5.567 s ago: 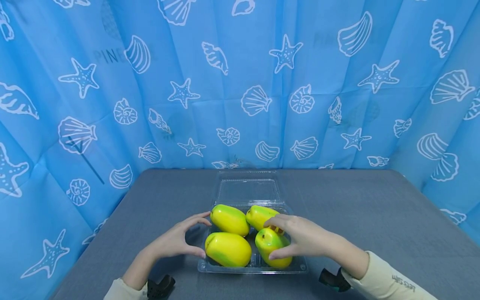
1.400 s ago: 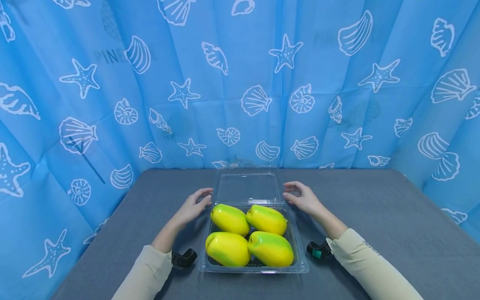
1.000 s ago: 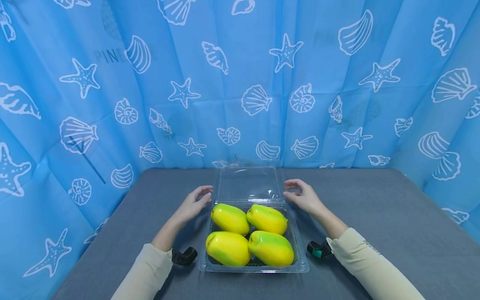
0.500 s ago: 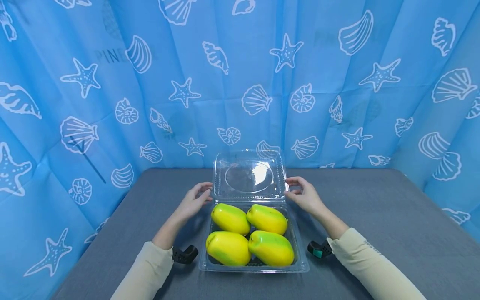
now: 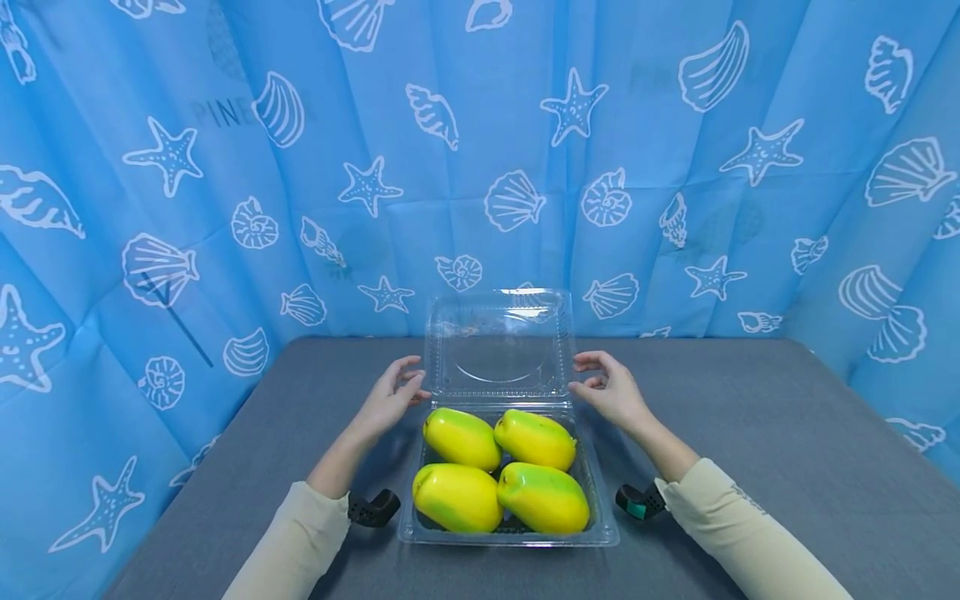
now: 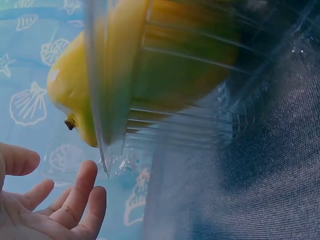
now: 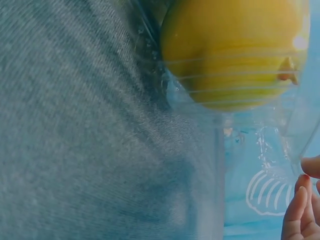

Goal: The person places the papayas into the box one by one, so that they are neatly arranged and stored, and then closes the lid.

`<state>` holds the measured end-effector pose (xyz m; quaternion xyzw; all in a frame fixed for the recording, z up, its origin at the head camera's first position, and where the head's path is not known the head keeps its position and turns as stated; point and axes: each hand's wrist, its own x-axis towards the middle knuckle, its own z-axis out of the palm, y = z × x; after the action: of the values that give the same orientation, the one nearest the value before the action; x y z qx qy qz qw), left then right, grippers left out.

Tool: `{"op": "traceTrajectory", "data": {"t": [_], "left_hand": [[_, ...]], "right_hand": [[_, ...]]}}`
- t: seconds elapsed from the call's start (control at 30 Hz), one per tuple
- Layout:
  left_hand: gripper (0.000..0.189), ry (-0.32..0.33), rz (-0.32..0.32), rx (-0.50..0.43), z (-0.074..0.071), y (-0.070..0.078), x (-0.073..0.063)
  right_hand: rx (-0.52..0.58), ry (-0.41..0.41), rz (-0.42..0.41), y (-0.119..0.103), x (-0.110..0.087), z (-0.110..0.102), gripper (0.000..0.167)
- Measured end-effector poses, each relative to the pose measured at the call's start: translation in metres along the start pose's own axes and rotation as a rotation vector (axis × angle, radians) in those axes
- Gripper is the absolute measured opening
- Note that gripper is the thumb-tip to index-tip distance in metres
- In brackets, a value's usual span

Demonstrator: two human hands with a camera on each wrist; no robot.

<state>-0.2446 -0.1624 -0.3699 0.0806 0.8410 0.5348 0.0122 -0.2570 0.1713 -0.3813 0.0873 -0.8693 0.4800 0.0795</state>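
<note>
A clear plastic clamshell box (image 5: 606, 533) stands on the table with its hinged lid (image 5: 498, 342) tilted up at the back. Inside it, several oblong yellow-green fruits lie in two rows: front left fruit (image 5: 457, 498), front right fruit (image 5: 543, 498), back left fruit (image 5: 461, 439) and back right fruit (image 5: 535, 440). At the lid's left edge is my left hand (image 5: 388, 400), fingers loosely bent and spread in the left wrist view. My right hand (image 5: 611, 392) is at the lid's right edge, thumb and fingertips apart. Whether the fingertips touch the lid cannot be told.
A grey cloth covers the table (image 5: 712, 417). Behind it hangs a blue curtain (image 5: 480, 125) printed with white shells and starfish. Black wrist devices sit below the left sleeve (image 5: 288, 542) and right sleeve (image 5: 742, 525).
The right hand has left the front right fruit, which now lies flat in the box. Both hands have moved to the lid's sides, and the lid has swung up from lying back.
</note>
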Motion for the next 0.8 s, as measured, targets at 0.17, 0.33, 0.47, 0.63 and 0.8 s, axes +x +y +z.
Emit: {"op": "traceTrajectory", "data": {"t": [0.17,0.33,0.47,0.63,0.8], "left_hand": [[0.05,-0.007,-0.003,-0.006,0.0,0.002,-0.001],[0.054,-0.016,-0.013,-0.018,-0.002,0.003,-0.001],[0.056,-0.015,-0.019,-0.018,-0.002,0.004,-0.002],[0.054,-0.02,-0.014,-0.008,-0.001,0.005,-0.003],[0.052,-0.021,-0.011,0.009,-0.003,0.007,-0.004]], "right_hand": [[0.0,0.009,0.018,-0.004,-0.002,-0.001,0.042],[-0.001,0.007,0.046,-0.008,-0.003,-0.004,0.046],[0.005,-0.012,0.048,-0.01,-0.004,-0.007,0.051],[0.002,-0.035,0.04,-0.015,-0.007,-0.009,0.052],[0.013,-0.051,0.023,-0.017,-0.008,-0.011,0.049]]}}
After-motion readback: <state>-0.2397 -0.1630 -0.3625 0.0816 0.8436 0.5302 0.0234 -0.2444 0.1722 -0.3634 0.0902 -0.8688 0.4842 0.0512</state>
